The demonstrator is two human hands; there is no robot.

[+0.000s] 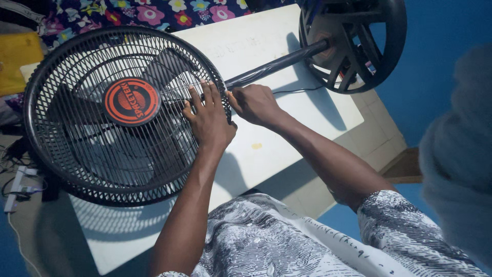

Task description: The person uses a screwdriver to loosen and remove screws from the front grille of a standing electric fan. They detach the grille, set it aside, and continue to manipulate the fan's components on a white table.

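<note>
In the head view, the fan [123,115] lay on the white surface [266,149], filling the left of the frame. The left hand [209,120] rested flat, fingers spread, on its grille. The right hand [253,104], at centre, was curled against the grille's rim; whether it gripped anything could not be told.

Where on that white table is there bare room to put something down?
Bare tabletop lies right of the right hand, below the fan pole. The left is crowded: the fan's grille covers it, with the left hand resting there.
</note>
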